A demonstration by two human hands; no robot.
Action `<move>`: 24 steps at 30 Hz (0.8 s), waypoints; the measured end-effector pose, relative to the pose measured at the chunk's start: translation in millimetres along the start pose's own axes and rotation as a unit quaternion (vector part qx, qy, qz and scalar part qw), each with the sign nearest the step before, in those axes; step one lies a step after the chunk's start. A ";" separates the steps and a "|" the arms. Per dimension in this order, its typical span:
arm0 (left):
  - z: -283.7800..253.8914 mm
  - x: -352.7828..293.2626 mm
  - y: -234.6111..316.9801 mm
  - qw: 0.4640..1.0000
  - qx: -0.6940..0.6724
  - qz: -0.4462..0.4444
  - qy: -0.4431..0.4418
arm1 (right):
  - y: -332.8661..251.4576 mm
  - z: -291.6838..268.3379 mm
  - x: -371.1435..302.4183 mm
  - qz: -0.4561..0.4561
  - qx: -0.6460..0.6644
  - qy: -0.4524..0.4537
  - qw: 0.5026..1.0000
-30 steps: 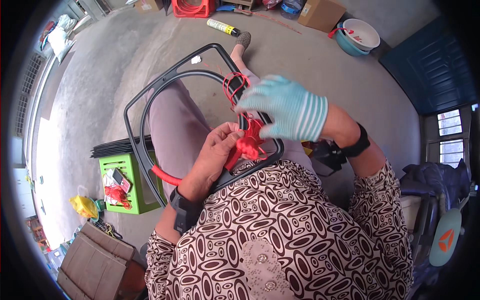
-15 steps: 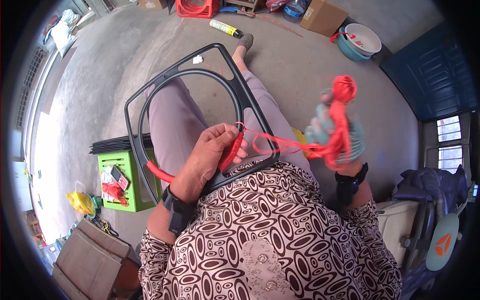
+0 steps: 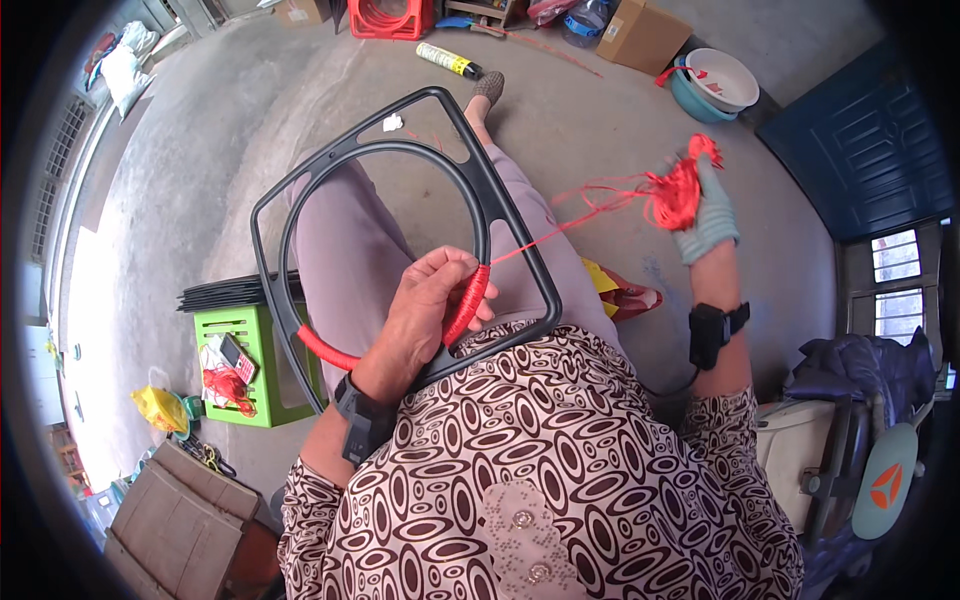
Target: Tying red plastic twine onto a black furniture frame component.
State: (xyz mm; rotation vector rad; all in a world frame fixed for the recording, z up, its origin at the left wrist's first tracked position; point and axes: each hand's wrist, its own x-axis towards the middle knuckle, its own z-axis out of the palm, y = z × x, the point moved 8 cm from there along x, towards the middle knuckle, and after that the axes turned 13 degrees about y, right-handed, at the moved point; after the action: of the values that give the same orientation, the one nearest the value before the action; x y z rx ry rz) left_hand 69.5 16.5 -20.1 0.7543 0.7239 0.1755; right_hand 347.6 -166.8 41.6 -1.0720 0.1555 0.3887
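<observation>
A black frame (image 3: 513, 215) with a round ring inside it rests tilted across my lap. Red cord is wound tightly round the lower part of the ring. My bare left hand (image 3: 430, 295) pinches the ring where the winding (image 3: 466, 310) ends, thumb and fingers closed about it. Out to the right, my right hand (image 3: 705, 215), in a pale green glove, grips a bundle of red cord (image 3: 675, 197). One strand runs taut from that bundle to the ring at my left fingertips, and looser loops trail beside it.
A green stool (image 3: 262, 390) at my left bears black frames, a phone (image 3: 237, 357) and red cord. On the floor ahead lies a spray can (image 3: 448, 60). Basins (image 3: 722, 80) and a cardboard box (image 3: 645, 38) stand far right; a yellow-and-red bag (image 3: 625, 295) lies beside my leg.
My right hand has moved up and outward with the cord bundle, drawing the slack strand straight. The left hand keeps its place on the ring.
</observation>
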 end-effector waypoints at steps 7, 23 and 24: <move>-9.0 4.0 -4.6 0.996 0.045 0.071 0.041 | 40.2 182.7 -118.6 -0.593 -0.457 -0.301 0.590; -0.5 0.1 -0.1 0.994 -0.008 0.099 -0.053 | 70.8 171.0 -164.9 -0.496 -0.490 -0.532 0.480; 2.9 -0.1 4.2 0.994 -0.007 0.096 -0.054 | 71.1 159.5 -170.4 -0.476 -0.494 -0.554 0.472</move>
State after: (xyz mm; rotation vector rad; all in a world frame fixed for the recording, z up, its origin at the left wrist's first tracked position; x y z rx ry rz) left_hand 71.7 17.9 -15.8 0.8132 0.5473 0.3109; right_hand 153.3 -36.9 111.7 -1.5780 -2.0507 0.0139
